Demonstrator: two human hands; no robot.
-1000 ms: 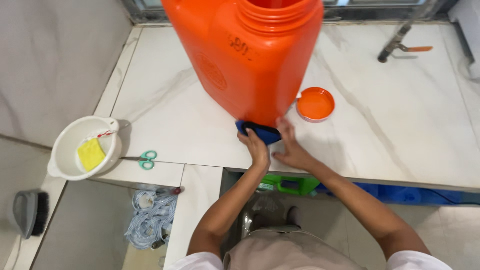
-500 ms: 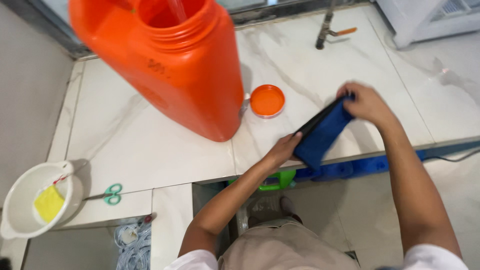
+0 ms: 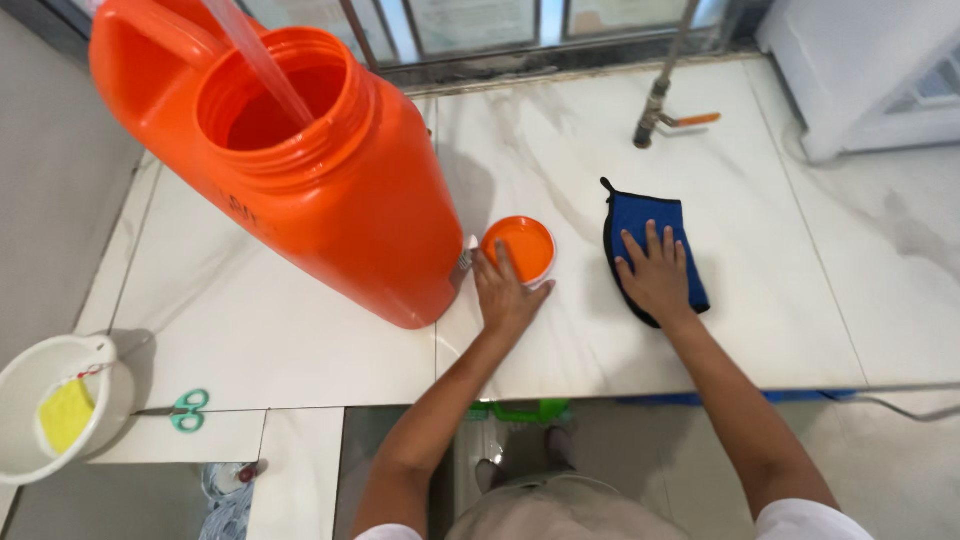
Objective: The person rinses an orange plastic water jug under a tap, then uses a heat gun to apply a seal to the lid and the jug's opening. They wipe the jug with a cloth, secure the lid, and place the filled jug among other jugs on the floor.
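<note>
From my remote seat, looking straight down over the person's arms at a white marble-tiled counter [image 3: 780, 300].

Right hand [image 3: 657, 275]: lies flat, palm down, on a blue cloth [image 3: 640, 215] spread on the counter. Fingers are spread and extended, pressing on the cloth, gripping nothing (the cloth's black edging shows along its left side and around the wrist end).

Left hand [image 3: 507, 295]: also open and flat on the counter, fingers stretched forward. The fingertips rest on the near rim of a round orange lid [image 3: 520, 245] lying on the tile. I see no closed grasp on it, only contact.

The lid sits between the cloth and a big orange jug [image 3: 340, 200], just beside the jug's base. The jug stands open-mouthed, and a stream of water [image 3: 262, 70] runs into the opening from above.

Back of the counter: a metal tap pipe with an orange lever [image 3: 665, 110], well apart from both hands.

Lower left, off the counter's main slab: a white basin [image 3: 100, 355] holding a yellow sponge [image 3: 63, 415], and small green-handled scissors [image 3: 185, 408] just beside it.
</note>
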